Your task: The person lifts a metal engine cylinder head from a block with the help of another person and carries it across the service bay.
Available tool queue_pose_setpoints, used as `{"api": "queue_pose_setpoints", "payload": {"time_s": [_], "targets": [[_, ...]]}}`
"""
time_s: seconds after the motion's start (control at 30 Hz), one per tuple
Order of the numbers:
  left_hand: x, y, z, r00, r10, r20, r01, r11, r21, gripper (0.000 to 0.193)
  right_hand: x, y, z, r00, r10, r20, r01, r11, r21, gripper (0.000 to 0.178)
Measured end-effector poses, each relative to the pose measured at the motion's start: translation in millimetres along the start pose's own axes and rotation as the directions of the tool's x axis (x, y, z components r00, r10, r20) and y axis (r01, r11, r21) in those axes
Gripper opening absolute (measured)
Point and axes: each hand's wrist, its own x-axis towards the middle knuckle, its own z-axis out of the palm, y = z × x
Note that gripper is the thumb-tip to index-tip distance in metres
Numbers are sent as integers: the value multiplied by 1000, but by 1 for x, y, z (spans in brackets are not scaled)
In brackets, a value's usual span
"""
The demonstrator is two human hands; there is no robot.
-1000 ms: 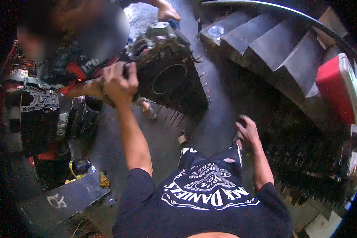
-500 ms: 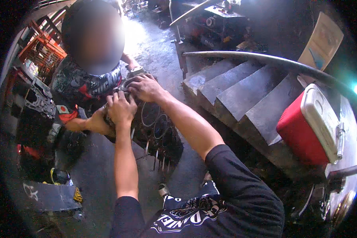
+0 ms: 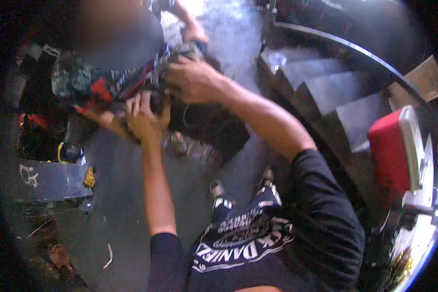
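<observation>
A dark, greasy engine block (image 3: 216, 122) with round cylinder bores lies in front of me, smeared by motion. My left hand (image 3: 145, 118) has its fingers curled over the near-left part of its far end. Farther right, my right hand (image 3: 193, 80) is closed over the top edge there, fingers bent down. A dark gap shows between my hands; the exact part under my fingertips is hidden. Opposite me a co-worker leans in close. One of that person's hands (image 3: 196, 33) is beyond my right hand, and their other forearm (image 3: 107, 120) reaches beside my left hand.
Concrete steps (image 3: 321, 92) with a curved metal handrail (image 3: 348, 44) rise on the right. A red cooler with a white lid (image 3: 392, 151) stands beside them. At the left are a grey panel (image 3: 56, 181) and a yellow-and-black item (image 3: 70, 152). A pale strip (image 3: 108, 256) lies on the floor.
My view has swung, shifting the steps and cooler rightward. My hands are farther apart, the right one higher and farther right. The block and co-worker have shifted in view too, and motion blur has increased.
</observation>
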Motion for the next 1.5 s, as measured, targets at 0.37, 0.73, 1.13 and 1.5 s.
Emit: {"api": "queue_pose_setpoints", "payload": {"time_s": [0.37, 0.73, 1.13, 1.5], "targets": [[284, 250, 483, 969, 222, -107, -245, 906, -346, 37, -99, 508, -70, 927, 359, -112, -369, 926, -81, 53], [591, 752, 857, 929, 189, 317, -79, 940, -331, 56, -310, 1202, -192, 882, 33, -470, -59, 997, -40, 24], [789, 907, 1167, 1000, 18, 2, -18, 961, 274, 76, -235, 1635, -242, 934, -237, -267, 269, 959, 92, 24], [729, 812, 1134, 997, 26, -75, -12, 983, 181, 51, -207, 1556, -228, 989, -140, 56, 127, 974, 186, 31]]}}
